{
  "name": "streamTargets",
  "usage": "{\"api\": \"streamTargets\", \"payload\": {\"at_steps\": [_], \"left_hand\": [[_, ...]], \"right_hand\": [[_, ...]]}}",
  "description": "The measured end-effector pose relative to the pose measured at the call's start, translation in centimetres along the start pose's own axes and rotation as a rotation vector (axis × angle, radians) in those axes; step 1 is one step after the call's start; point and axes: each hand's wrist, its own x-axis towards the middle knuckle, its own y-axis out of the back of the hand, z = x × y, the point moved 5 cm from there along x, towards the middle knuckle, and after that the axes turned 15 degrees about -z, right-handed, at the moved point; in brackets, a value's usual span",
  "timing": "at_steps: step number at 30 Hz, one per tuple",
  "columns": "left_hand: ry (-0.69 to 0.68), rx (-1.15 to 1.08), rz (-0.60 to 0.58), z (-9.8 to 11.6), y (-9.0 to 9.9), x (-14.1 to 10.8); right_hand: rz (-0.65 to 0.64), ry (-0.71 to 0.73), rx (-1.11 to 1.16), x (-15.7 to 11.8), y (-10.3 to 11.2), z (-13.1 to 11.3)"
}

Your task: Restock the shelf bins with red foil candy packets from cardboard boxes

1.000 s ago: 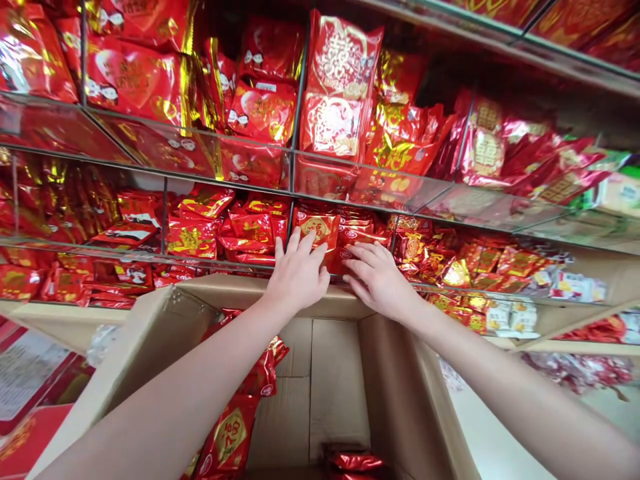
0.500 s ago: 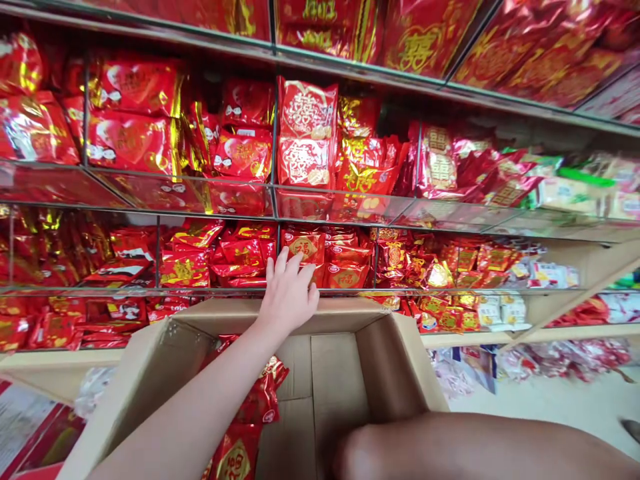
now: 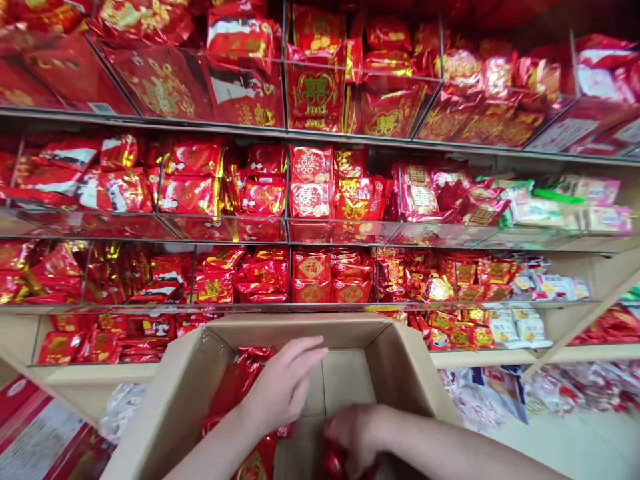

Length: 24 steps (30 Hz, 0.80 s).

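Observation:
An open cardboard box (image 3: 413,363) stands right in front of the shelves. Several shiny red packets (image 3: 235,390) lie along its left side. Over these packets and inside the box opening, my left hand (image 3: 280,387) is held with its fingers stretched out, holding nothing. Lower in the box, toward its right side, my right hand (image 3: 357,433) is curled around a red packet (image 3: 334,459); motion blurs it and hides most of the packet. Just beyond the box's far rim, red packets with gold diamonds (image 3: 311,267) stand in a shelf compartment.
Tiers of shelves with clear front panels (image 3: 340,233) hold red and gold packets. White packets (image 3: 515,325) and green-and-white packs (image 3: 540,208) sit at the right. Clear bags lie low on both sides, including a clear bag (image 3: 125,407) left of the box.
My left hand has come down from the diamond-marked packets on the shelf into the box opening. My right hand has come further into view, with a red packet. More upper shelves show.

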Motion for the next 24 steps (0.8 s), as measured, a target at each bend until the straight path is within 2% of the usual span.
{"api": "streamTargets", "payload": {"at_steps": [2, 4, 8, 10, 13, 16, 19, 21, 24], "left_hand": [[0.295, -0.354, -0.014, -1.7, -1.0, -2.5], [0.500, -0.578, -0.038, -2.8, -2.0, -4.3], [0.558, -0.933, -0.221, -2.4, -3.8, -5.0], [0.579, -1.061, -0.227, -2.0, -4.0, -4.7], [0.644, -1.103, -0.146, -1.6, -3.2, -4.6], [0.632, -1.177, -0.014, -1.5, -1.6, -4.6], [0.688, -1.101, 0.077, -2.3, 0.0, -5.2], [0.731, -0.959, 0.059, -3.2, 0.7, -5.6], [0.714, -0.735, 0.019, -4.1, 1.5, -6.0]], "right_hand": [[-0.051, -0.017, 0.004, -1.1, 1.3, -0.1], [-0.004, 0.017, 0.118, -2.0, 2.9, -0.1], [0.116, 0.217, 0.586, -2.7, 4.6, 0.1], [0.146, 0.299, 0.793, -2.9, 4.8, 0.0], [0.181, 0.425, 1.033, -3.5, 5.1, -0.6], [0.304, 0.516, 1.180, -4.3, 5.6, -1.1], [0.458, 0.542, 1.162, -4.9, 6.1, -0.9], [0.545, 0.525, 1.084, -5.1, 6.2, -0.5], [0.629, 0.467, 0.972, -5.2, 5.9, 0.2]]}}
